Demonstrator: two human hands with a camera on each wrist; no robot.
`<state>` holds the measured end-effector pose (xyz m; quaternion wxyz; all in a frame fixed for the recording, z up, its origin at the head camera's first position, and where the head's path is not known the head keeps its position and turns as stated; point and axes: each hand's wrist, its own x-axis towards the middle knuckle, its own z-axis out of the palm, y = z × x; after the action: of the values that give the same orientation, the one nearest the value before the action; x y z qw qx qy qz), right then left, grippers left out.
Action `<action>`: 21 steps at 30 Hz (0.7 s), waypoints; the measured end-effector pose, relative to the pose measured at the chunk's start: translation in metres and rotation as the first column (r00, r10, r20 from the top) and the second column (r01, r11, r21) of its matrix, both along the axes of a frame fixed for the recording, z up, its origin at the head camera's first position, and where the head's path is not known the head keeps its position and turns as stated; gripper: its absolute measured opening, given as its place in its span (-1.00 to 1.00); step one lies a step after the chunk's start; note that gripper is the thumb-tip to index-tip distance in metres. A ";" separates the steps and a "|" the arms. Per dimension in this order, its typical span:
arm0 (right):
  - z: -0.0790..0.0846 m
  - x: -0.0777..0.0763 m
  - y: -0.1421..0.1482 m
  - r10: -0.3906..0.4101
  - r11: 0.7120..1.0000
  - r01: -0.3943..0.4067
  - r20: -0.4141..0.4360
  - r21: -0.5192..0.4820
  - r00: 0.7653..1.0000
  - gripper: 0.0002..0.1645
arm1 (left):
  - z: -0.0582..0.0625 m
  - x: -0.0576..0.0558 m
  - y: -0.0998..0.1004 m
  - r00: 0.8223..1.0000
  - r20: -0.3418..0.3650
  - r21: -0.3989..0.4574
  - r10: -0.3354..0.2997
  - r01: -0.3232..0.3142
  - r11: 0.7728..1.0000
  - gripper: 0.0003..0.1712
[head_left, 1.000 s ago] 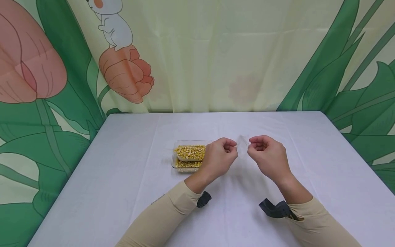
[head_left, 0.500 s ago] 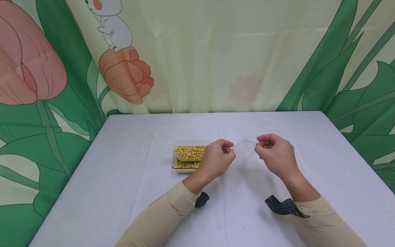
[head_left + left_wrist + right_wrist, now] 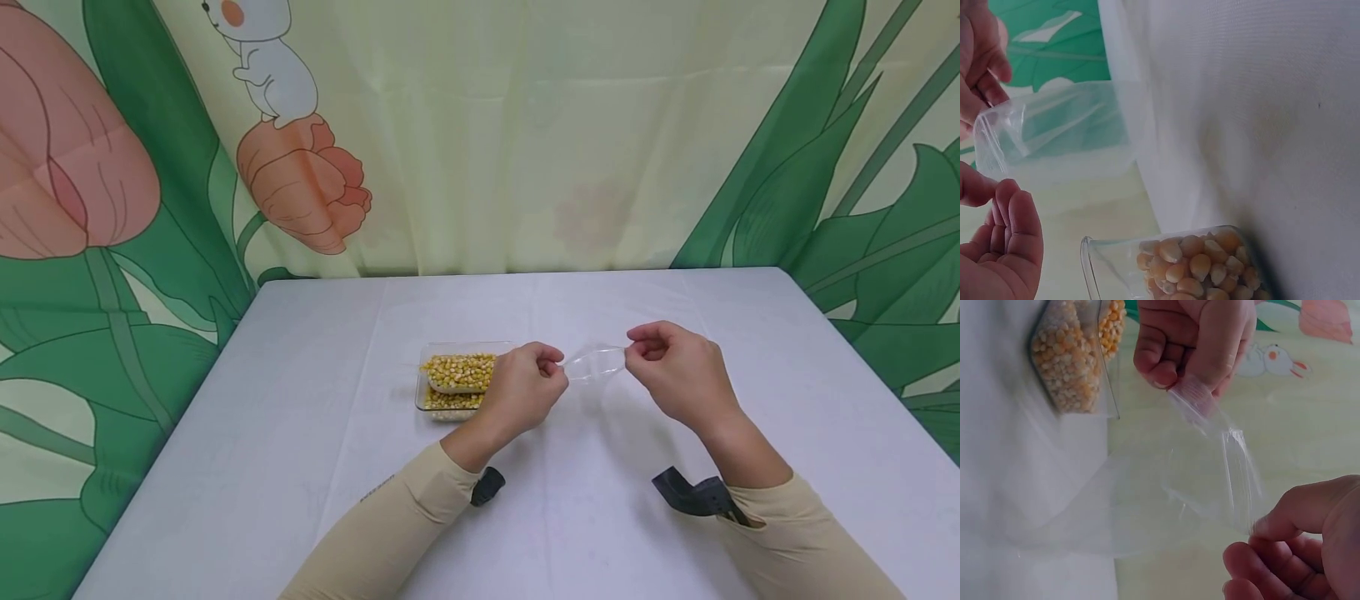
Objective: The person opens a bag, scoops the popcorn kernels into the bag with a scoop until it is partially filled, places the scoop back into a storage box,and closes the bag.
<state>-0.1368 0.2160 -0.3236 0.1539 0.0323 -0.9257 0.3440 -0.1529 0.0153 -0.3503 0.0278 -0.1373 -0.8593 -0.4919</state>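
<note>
Left hand [image 3: 525, 385] and right hand [image 3: 682, 373] pinch one clear bag [image 3: 1063, 128] — one container [image 3: 450, 409] nearby

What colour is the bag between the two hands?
The bag is clear and colourless; the right wrist view shows it best.

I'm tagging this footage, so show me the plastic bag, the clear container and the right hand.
Plastic bag [image 3: 1169, 487], right wrist view: middle of its film.
Clear container [image 3: 1111, 267], left wrist view: wall beside its rim.
Right hand [image 3: 678, 372], head view: middle of the hand.
</note>
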 end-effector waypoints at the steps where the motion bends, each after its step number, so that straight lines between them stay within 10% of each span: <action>1: 0.000 0.000 0.000 0.003 1.000 -0.003 0.003 -0.007 1.000 -0.77 | 0.000 0.000 0.000 1.000 0.002 0.008 -0.001 0.001 1.000 -0.79; 21: -0.014 0.002 -0.004 0.255 0.940 -0.251 -0.014 -0.233 0.967 -0.70 | 0.002 -0.005 -0.001 0.992 0.124 0.118 0.000 -0.015 0.993 -0.81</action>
<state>-0.1351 0.2119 -0.3374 0.1037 0.1298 -0.8684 0.4672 -0.1577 0.0142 -0.3488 -0.0157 -0.1013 -0.8291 -0.5496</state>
